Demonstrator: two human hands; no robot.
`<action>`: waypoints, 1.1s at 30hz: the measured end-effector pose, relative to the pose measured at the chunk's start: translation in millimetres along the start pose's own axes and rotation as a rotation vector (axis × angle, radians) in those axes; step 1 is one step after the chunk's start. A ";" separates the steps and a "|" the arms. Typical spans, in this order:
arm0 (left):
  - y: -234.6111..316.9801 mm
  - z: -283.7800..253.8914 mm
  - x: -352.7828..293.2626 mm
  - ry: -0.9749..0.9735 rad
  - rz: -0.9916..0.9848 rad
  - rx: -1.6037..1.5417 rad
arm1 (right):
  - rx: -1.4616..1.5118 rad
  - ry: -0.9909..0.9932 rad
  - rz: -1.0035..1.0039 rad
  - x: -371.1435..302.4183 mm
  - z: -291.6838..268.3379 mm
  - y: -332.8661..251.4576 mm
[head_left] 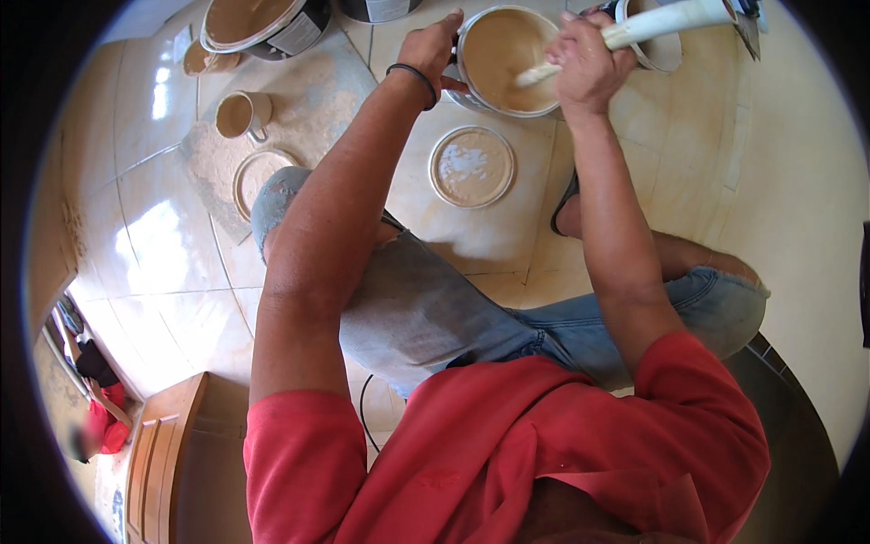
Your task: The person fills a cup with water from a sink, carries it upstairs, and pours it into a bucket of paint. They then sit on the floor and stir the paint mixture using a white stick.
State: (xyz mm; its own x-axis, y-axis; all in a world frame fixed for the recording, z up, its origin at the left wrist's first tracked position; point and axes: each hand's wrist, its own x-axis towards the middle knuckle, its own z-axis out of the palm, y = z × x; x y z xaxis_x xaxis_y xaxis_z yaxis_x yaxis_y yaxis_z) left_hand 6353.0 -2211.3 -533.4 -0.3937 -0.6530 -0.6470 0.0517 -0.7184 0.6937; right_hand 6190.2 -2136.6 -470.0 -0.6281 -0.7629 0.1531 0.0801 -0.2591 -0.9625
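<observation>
A round bucket (pixel 485 54) of tan, paint-like liquid stands on the tiled floor in front of me. My left hand (pixel 433 56) grips it at the left side of its rim, thumb on top. My right hand (pixel 591 65) is closed around a long pale stick (pixel 675 22). The stick's lower end dips into the liquid, and its upper end slants off to the right. A round lid (pixel 471 167) coated with wet tan liquid lies on the floor just below the bucket. It touches neither hand.
Left of me, a tan-stained mug (pixel 243 115) and another lid (pixel 261 181) rest on a dirty sheet (pixel 313 104). A large dark bucket (pixel 294 32) stands at the far left. Behind my right hand is another container (pixel 666 50). Another person (pixel 111 422) appears at lower left.
</observation>
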 end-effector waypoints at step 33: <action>14.5 8.4 0.7 -0.053 -0.043 0.037 | 0.162 0.026 -0.096 43.6 22.6 21.5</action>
State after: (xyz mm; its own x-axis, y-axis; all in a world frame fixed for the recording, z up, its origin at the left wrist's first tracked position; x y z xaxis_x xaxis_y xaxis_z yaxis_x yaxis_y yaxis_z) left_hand 6345.8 -2220.2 -521.1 -0.4427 -0.6074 -0.6596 0.0004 -0.7358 0.6772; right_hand 6182.0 -2188.9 -479.0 -0.6585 -0.7150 0.2350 0.1410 -0.4239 -0.8947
